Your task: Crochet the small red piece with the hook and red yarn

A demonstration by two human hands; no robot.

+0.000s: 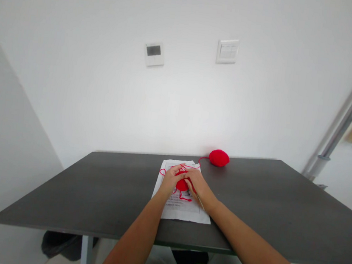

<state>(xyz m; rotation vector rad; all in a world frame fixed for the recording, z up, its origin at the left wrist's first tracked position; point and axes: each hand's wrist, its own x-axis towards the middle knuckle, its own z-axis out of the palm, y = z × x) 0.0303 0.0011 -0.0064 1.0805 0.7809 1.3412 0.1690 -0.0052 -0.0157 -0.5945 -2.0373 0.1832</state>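
The left hand (169, 181) and right hand (200, 187), both curled, hold a red yarn piece (182, 185) over paper (182, 213) on the bench (118, 187), partly hiding it; a thin stick's (200, 201) upper end is covered.

Red yarn piece (182, 185) partly behind fingers (191, 175)

You can't read any text here: the printed sheet (181, 214) on your bench (117, 189) carries dark lines too small and blurred to make out, and the wall unit's screen (154, 50) gives you nothing legible.
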